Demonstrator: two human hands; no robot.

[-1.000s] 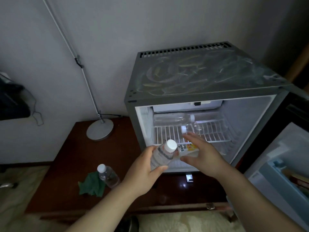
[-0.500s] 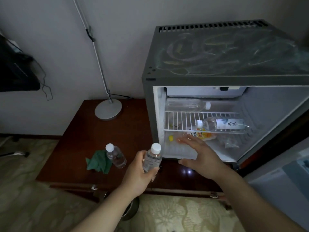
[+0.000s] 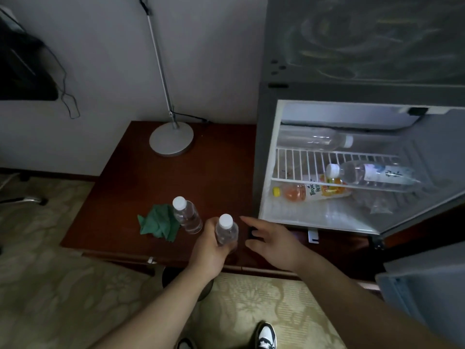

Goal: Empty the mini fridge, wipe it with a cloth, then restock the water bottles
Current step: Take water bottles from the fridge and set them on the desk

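Over the wooden table beside the open mini fridge, the left hand is gripping a water bottle, just carried out from the fridge. The right hand is hovering empty, fingers spread. Other bottles are remaining inside, so emptying is continuing.

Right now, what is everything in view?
table: 1, dark brown, centre
mini fridge: 1, grey, on table, door open
rear bottle: 1, clear, lying at fridge's back
front bottle: 1, clear, lying on wire shelf
juice bottle: 1, orange, lying below shelf
cloth: 1, green, on table
standing bottle: 1, clear, beside cloth
held bottle: 1, clear, over table's front
lamp: 1, silver, table's rear
shoes: 2, black-white, bottom edge
left hand: 1, grips held bottle
right hand: 1, open, before fridge
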